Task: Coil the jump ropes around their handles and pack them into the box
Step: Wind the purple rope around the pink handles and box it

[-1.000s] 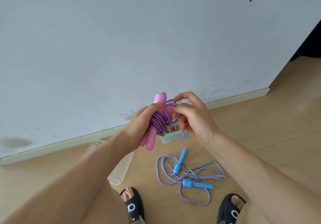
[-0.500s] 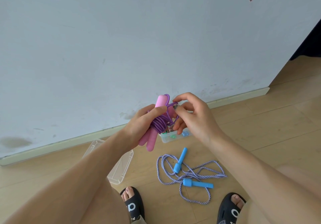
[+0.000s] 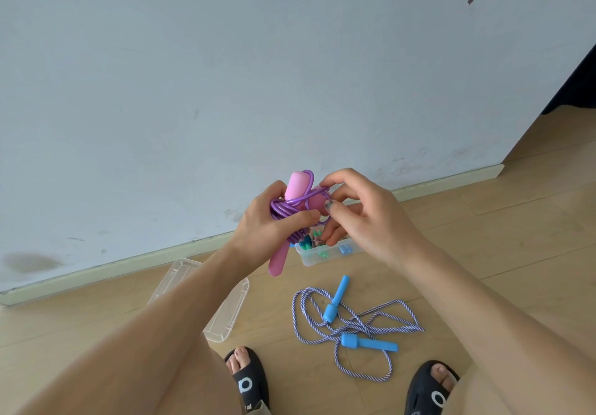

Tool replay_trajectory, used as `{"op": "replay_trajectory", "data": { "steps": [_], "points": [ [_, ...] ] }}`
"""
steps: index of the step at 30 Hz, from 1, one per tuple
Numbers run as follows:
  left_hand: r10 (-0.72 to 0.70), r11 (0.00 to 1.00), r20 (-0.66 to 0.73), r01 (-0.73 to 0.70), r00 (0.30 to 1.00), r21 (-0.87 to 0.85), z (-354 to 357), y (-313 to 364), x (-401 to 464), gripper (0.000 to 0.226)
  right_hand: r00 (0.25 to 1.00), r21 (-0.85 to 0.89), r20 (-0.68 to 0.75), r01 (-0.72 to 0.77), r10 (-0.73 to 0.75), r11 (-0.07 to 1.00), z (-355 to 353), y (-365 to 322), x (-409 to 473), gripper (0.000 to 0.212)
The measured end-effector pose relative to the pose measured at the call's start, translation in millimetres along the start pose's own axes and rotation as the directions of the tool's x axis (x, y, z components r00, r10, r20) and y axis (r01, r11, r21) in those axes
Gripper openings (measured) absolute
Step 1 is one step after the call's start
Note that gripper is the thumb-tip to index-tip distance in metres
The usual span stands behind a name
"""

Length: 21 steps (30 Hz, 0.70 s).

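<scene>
Your left hand point(image 3: 271, 224) grips the pink handles point(image 3: 298, 189) wrapped in purple rope point(image 3: 283, 210), above the clear box point(image 3: 325, 255) by the wall; your right hand point(image 3: 361, 218) pinches a rope loop. Nearer you than the box, a blue-handled jump rope point(image 3: 351, 324) lies loose on the floor.

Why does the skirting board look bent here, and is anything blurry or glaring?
Head view: the wide-angle lens bows the skirting board; light is soft and even, no glare; the purple rope and the blue-handled rope read sharp; the clear box's contents stay indistinct.
</scene>
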<state>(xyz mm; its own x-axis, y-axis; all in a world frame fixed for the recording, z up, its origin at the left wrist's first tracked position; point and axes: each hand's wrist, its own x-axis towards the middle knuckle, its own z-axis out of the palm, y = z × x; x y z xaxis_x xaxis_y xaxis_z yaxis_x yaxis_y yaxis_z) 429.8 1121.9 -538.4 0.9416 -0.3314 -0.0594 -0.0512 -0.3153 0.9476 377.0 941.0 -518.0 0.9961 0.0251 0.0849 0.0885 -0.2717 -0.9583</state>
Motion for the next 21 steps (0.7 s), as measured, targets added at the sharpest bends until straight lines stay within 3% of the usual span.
{"op": "replay_trajectory", "data": {
  "steps": [7, 12, 17, 21],
  "points": [
    [0.007, 1.000, 0.030, -0.006, 1.000, -0.026, -0.6, -2.1, 2.0, 0.053, 0.999, -0.058, -0.009, 0.038, -0.039, 0.998, -0.1, -0.6, -0.7, 0.023],
    [-0.006, 0.999, 0.057, 0.009, 0.998, -0.042, -0.2, -1.3, -0.3, 0.053, 0.989, -0.318, -0.013, 0.133, -0.145, 0.939, -10.3, 4.1, 6.3, 0.017],
    [-0.036, 0.990, 0.120, 0.052, 0.992, -0.131, -4.2, -0.7, -1.7, 0.052, 0.998, 0.000, 0.065, -0.018, 0.018, 1.000, -16.5, 2.2, 11.5, 0.020],
    [-0.044, 0.988, 0.169, 0.067, 0.985, -0.137, -5.0, -1.7, -3.8, 0.049, 0.987, 0.033, 0.149, -0.057, 0.052, 0.998, -19.1, 2.1, 11.2, 0.015]
  ]
}}
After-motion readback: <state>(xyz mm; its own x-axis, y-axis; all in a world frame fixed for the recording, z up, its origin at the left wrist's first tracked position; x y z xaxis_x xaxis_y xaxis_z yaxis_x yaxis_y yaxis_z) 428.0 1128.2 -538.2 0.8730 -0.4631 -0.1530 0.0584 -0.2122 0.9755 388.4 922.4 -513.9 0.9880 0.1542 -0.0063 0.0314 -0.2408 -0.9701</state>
